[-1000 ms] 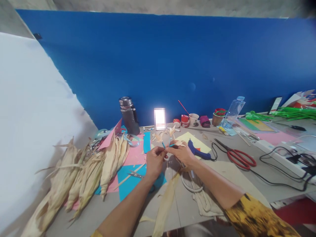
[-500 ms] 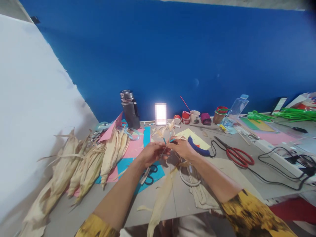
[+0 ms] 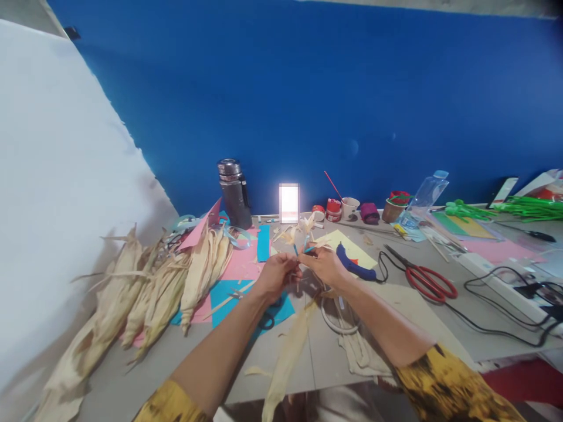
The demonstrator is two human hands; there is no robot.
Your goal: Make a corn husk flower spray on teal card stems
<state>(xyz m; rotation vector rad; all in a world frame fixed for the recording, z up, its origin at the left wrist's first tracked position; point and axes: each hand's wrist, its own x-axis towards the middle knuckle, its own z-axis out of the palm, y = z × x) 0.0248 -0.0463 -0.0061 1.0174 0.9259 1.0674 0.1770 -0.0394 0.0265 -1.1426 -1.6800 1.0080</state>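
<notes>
My left hand (image 3: 280,272) and my right hand (image 3: 324,264) meet at the middle of the table, fingers pinched close together. Between them is a small corn husk flower (image 3: 307,225) with pale, curling petals. A narrow blue strip (image 3: 295,250) shows at its base, by the fingertips of both hands. The fingers hide most of the stem. Below the hands a long corn husk (image 3: 290,351) hangs over the table's front edge. A pale ring (image 3: 341,331) lies under my right wrist. Dark-handled scissors (image 3: 267,320) lie on blue paper (image 3: 220,293), partly covered by my left forearm.
Dried corn husks (image 3: 118,293) are heaped at left, with a dark flask (image 3: 235,196) behind. To the right lie a blue glue gun (image 3: 354,265), red-handled scissors (image 3: 428,281) and a power strip (image 3: 497,284) with cables. Paint jars (image 3: 333,210) and a cup (image 3: 350,208) line the wall.
My left hand's fingers have drawn in tighter, and its forearm now covers more of the dark-handled scissors. My right hand stays by the flower. The whole view has shifted slightly.
</notes>
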